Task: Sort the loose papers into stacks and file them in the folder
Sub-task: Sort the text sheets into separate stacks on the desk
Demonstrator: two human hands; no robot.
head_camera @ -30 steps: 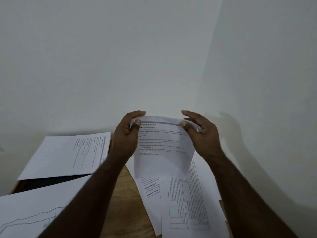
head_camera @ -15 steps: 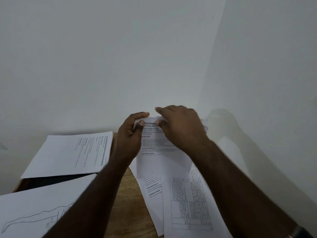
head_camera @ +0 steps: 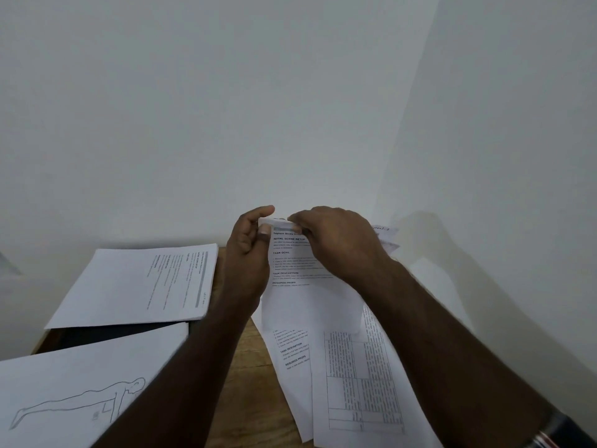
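Both grips pinch our printed sheet (head_camera: 300, 295): left hand (head_camera: 250, 253) and right hand (head_camera: 339, 240) at its top edge above the tabletop (head_camera: 245, 367).

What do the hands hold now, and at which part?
Both the left hand and right hand pinch one printed sheet at its top edge.

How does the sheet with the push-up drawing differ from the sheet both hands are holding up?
The drawing sheet lies flat on the desk; the held sheet is lifted, pinched at its top edge by the left hand and right hand. The drawing sheet bears a line figure; the held sheet bears headed text. Both are white paper.
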